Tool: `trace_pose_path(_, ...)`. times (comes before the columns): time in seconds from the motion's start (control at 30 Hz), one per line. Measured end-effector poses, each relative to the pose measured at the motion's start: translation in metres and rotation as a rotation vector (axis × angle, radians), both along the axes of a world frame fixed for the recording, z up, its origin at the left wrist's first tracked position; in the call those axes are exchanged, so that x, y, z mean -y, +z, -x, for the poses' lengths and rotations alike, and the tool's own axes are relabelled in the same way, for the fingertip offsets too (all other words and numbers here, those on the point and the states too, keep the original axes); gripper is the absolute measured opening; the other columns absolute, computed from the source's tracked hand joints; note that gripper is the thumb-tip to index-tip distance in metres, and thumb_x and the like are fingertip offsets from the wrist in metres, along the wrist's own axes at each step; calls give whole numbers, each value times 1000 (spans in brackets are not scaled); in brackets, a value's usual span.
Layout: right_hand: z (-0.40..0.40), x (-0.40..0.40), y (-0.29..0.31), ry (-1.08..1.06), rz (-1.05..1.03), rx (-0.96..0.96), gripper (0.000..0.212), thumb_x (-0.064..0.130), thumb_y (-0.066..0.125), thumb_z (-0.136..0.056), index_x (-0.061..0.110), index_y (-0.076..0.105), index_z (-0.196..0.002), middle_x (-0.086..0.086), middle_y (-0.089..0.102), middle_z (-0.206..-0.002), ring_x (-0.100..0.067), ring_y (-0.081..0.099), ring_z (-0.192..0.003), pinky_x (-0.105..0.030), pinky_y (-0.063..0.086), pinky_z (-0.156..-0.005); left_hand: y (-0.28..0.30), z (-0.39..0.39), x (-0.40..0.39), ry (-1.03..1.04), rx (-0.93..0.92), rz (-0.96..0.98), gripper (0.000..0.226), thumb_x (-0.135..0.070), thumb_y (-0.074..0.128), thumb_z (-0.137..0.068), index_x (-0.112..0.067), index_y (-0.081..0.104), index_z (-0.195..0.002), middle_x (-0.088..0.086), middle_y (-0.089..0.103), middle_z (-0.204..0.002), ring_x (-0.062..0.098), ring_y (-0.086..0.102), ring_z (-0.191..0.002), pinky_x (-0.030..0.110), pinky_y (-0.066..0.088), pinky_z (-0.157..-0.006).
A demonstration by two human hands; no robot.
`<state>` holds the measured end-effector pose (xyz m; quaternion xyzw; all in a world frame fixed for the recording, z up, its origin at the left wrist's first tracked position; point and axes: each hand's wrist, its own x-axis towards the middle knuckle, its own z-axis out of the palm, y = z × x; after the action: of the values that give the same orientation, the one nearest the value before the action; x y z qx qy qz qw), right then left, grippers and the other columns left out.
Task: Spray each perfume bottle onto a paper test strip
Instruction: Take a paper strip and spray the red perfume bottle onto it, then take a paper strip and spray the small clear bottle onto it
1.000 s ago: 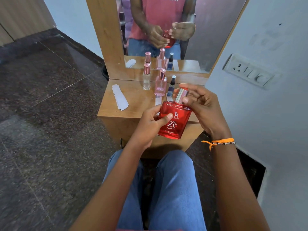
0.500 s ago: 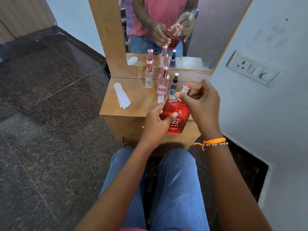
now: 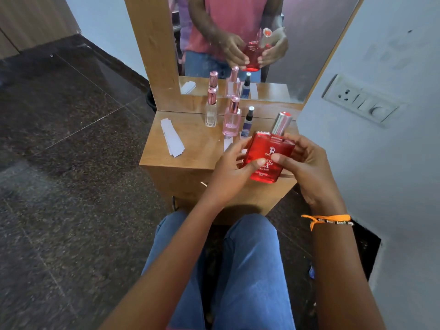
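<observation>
- Person seated at a small wooden dressing table (image 3: 190,148) with a mirror (image 3: 238,44), both hands up in front over the table's near edge
- Red perfume bottle (image 3: 266,158) held between both hands, tilted with its top leaning away and to the right, clear of the tabletop
- Silver cap (image 3: 282,123) is on the bottle, standing up past the fingers, neither hand touching it
- Left hand (image 3: 228,172): fingers curled round the bottle's left side, thumb pressed on the front label
- Right hand (image 3: 307,167): fingers wrapped behind the right side, thumb pressed on the front, meeting the left thumb; orange thread bracelet (image 3: 326,220) on that wrist
- On the table behind: clear bottle with pink cap (image 3: 211,110), pink bottle (image 3: 231,120), small dark spray bottle (image 3: 247,122), all upright and capped
- Stack of paper test strips (image 3: 172,138) lies on the left of the table, well apart from the hands; one loose strip (image 3: 227,142) lies just in front of the pink bottle
- Step, as judged: red bottle in hand, not yet sprayed, no strip in either hand
- Next move calls for: cap off with one hand, pick a strip, aim the nozzle at it and press; the tilted glass bottle needs a firm grip once one hand lets go
</observation>
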<state>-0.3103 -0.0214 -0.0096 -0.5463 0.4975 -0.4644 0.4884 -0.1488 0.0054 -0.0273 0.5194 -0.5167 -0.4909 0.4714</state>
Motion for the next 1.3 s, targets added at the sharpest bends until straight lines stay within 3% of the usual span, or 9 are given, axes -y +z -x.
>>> trace_pose_path(0.07,0,10,2,-107,72,-32,38,-7,68,-79,5,61,-114,-6,69,-101,-14,67,-95,-26,57,-83,1,-3,2,64,95,0,44,-24,64,-87,-26,51,-129,-6,52,-132,4,53,-109,23,47,-91)
trace_pose_path(0.23,-5,47,0,-277,214,-128,39,-3,69,-79,1,60,-116,-8,66,-108,-12,63,-96,-11,50,-77,-1,-9,9,188,148,-37,30,-18,61,-88,-21,60,-118,-7,59,-114,-6,55,-91,33,54,-83)
trace_pose_path(0.4,-15,69,-11,-259,210,-140,35,0,68,-82,3,59,-116,-4,65,-108,-6,62,-95,-9,50,-76,-3,-9,14,191,165,-43,29,-16,61,-88,-20,61,-117,-5,63,-111,1,57,-95,23,48,-81)
trace_pose_path(0.57,-19,79,-23,-228,190,-174,35,2,66,-84,8,59,-118,-6,66,-116,-5,62,-101,-8,50,-78,-4,-10,14,187,164,-74,29,-16,60,-89,-21,60,-117,-8,61,-109,-1,56,-93,28,52,-80)
trace_pose_path(0.83,-19,78,-28,-212,169,-211,43,8,67,-87,12,53,-128,-7,61,-128,-19,58,-118,-30,51,-99,-3,-9,14,177,158,-95,29,-14,58,-90,-20,60,-118,-6,61,-113,5,56,-99,20,49,-73)
trace_pose_path(0.97,-22,65,-28,-331,184,-208,50,13,69,-86,16,47,-130,-2,55,-135,-10,54,-117,-11,45,-92,-3,-10,12,177,162,-94,29,-13,58,-90,-19,60,-118,-6,61,-114,6,57,-102,16,46,-73)
trace_pose_path(1.1,-37,30,-36,-575,367,-269,26,11,68,-85,8,56,-108,-3,57,-108,-3,52,-88,-5,41,-76,-6,-19,7,211,186,-75,25,-13,57,-90,-22,64,-113,-8,62,-110,1,55,-96,12,42,-73)
trace_pose_path(1.17,-50,17,-41,-466,446,-249,13,4,64,-84,13,58,-92,3,58,-93,-7,53,-80,-10,41,-71,-7,-26,4,257,204,-58,21,-12,58,-90,-21,66,-108,-6,64,-108,2,57,-93,6,42,-68)
trace_pose_path(1.3,-83,14,-45,-124,426,-283,15,1,63,-84,17,64,-84,5,61,-77,-8,54,-72,-14,43,-65,-14,-50,1,400,364,-25,12,-12,59,-88,-19,68,-93,-6,64,-96,0,55,-79,3,41,-66)
